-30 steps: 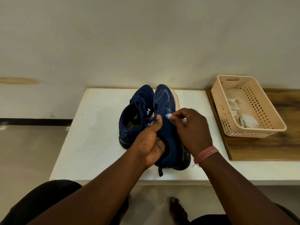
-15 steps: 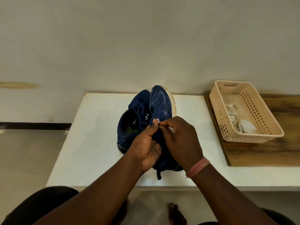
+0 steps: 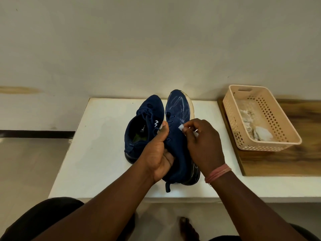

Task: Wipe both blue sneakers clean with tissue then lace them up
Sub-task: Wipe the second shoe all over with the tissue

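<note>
Two blue sneakers stand side by side on the white table point(image 3: 97, 153). The left sneaker point(image 3: 140, 129) is laced and stands upright. The right sneaker point(image 3: 177, 108) is tilted onto its side, showing its white sole edge. My left hand point(image 3: 159, 153) grips the right sneaker around its collar, thumb lying up along the eyelets. My right hand point(image 3: 203, 143) pinches a small white piece of tissue point(image 3: 181, 126) against the sneaker's upper near the eyelets. A dark lace end point(image 3: 167, 187) hangs below the heel.
A beige perforated basket point(image 3: 271, 146) with crumpled used tissues point(image 3: 260, 133) sits on a wooden board point(image 3: 286, 162) at the right. A wall stands right behind the table. My knees and a bare foot point(image 3: 186, 226) show below the table's front edge.
My hands came together over the eyelets half a second ago and have parted again. The right hand with the tissue has moved right; the left thumb stays on the eyelets.
</note>
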